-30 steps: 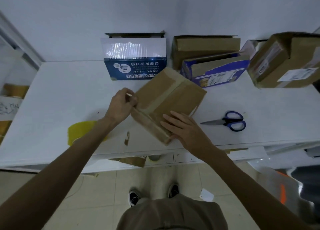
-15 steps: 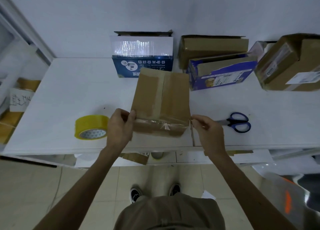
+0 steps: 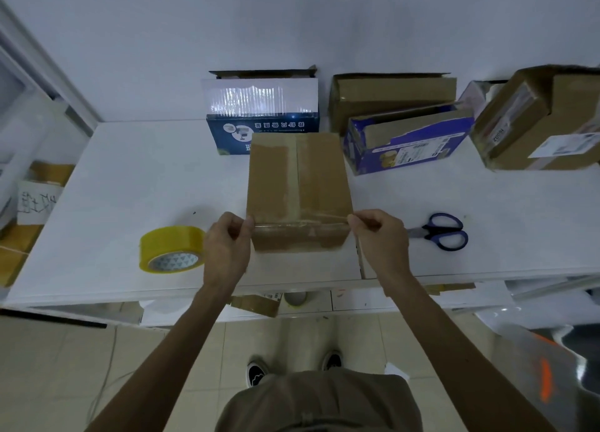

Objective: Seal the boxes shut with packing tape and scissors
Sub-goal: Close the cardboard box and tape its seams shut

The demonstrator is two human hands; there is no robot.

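While I stand at the white surface [image 3: 130, 188], the cardboard box [image 3: 298, 184] sits in front of me near the front edge, flaps closed, between my two hands. My left hand [image 3: 227, 246] is at the box's near left corner, its fingers [image 3: 242, 227] curled and pinching one end of a strip of clear tape [image 3: 302, 225]. My right hand [image 3: 380, 240] is at the near right corner, its fingers [image 3: 358, 220] pinching the other end. The strip runs along the box's near top edge and crosses the older band of tape over the middle seam. The yellow tape roll [image 3: 172, 249] sits on the surface just left of my left hand, not touching it. The scissors [image 3: 438, 232], blue-handled, lie to the right, blades closed and pointing toward my right hand. Against the wall behind stand a dark blue box [image 3: 227, 136], an open brown box [image 3: 389, 93], a torn purple box [image 3: 406, 142] and a labelled brown parcel [image 3: 545, 123]
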